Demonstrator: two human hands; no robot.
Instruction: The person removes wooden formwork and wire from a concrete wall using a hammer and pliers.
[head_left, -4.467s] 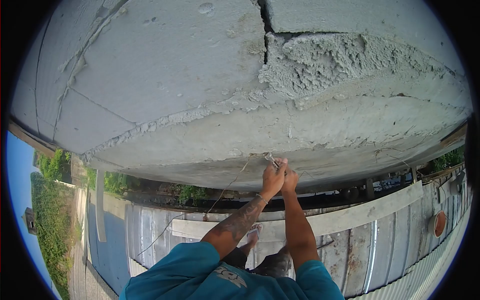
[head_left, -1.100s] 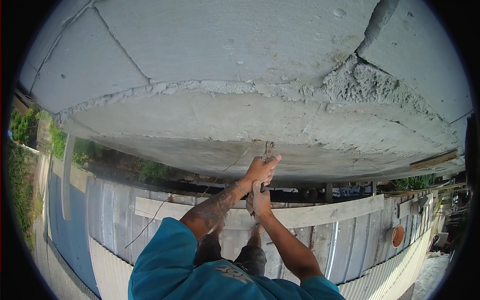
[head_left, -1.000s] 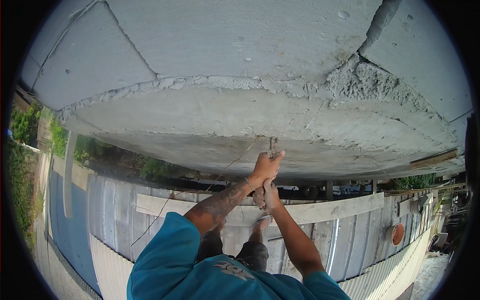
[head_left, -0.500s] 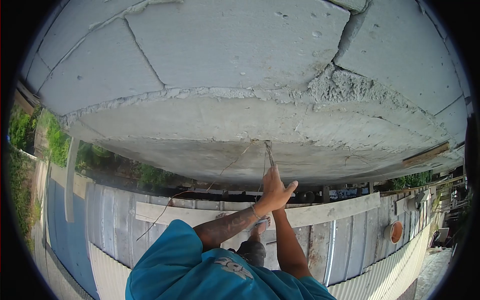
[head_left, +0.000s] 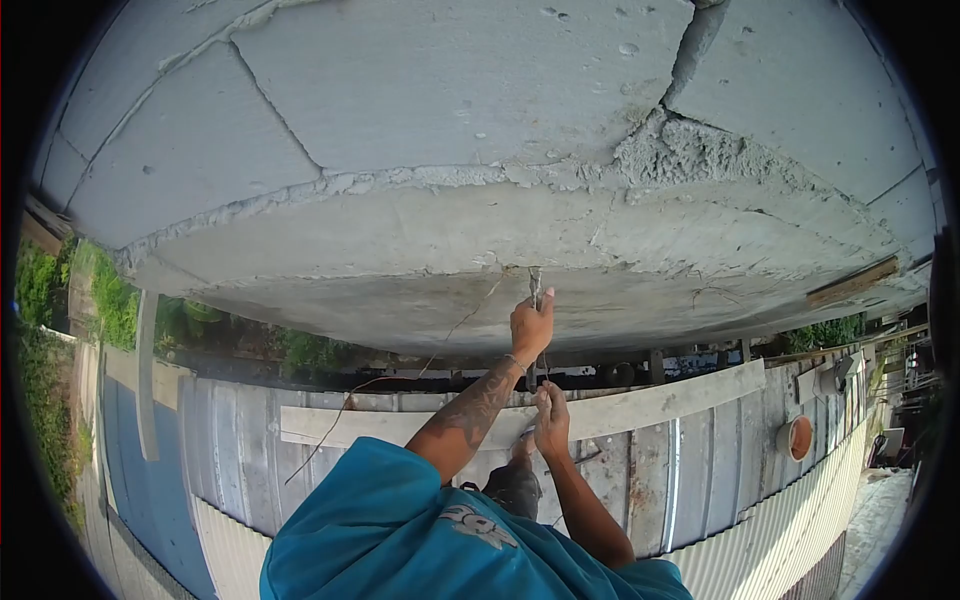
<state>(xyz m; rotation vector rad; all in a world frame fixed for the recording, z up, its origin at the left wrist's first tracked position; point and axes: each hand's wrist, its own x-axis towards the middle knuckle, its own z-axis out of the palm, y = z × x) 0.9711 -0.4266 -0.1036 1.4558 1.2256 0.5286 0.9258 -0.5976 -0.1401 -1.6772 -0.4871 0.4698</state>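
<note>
My left hand (head_left: 531,327), on the tattooed arm, is wrapped round a thin dark metal tool (head_left: 535,283). The tool's upper end meets the lower edge of the concrete band (head_left: 390,235), and its lower part shows below the hand. Nearer my body, my right hand (head_left: 551,418) has its fingers pinched at the lower end of a thin strand (head_left: 546,366); the strand's exact kind is unclear. Left of the tool, a thin wire (head_left: 456,330) hangs from the same edge and bends down over the roof.
Grey block wall (head_left: 450,90) rises above the band. Below lie a metal roof (head_left: 650,480), a long pale plank (head_left: 660,405) and an orange-brown bucket (head_left: 797,438). A wood strip (head_left: 852,283) sits at the band's right. Greenery grows at the left.
My hands were together below the tool. My left hand has moved up along it, and my right hand has come apart and lower, now pinching the strand. The view has shifted slightly.
</note>
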